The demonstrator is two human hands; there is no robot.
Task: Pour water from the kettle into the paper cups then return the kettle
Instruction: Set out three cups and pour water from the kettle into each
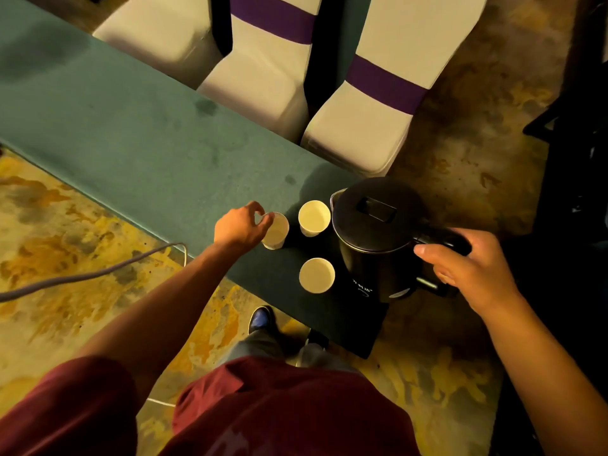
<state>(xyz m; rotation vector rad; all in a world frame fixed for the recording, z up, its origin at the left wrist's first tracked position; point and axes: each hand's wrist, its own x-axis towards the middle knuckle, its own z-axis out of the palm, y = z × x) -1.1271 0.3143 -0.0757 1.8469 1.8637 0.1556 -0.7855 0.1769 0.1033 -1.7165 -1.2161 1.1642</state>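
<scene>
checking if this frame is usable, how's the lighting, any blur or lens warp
Head view: dim, warm yellow light. The black kettle and the floor to its right sink into near-black shadow. The three paper cups stand out pale on the green table. Wide-angle warp bends the table edge and the chairs. The left hand is slightly soft; the right hand is sharper.

dim, warm yellow cast | soft focus | wide-angle edge bending
</scene>
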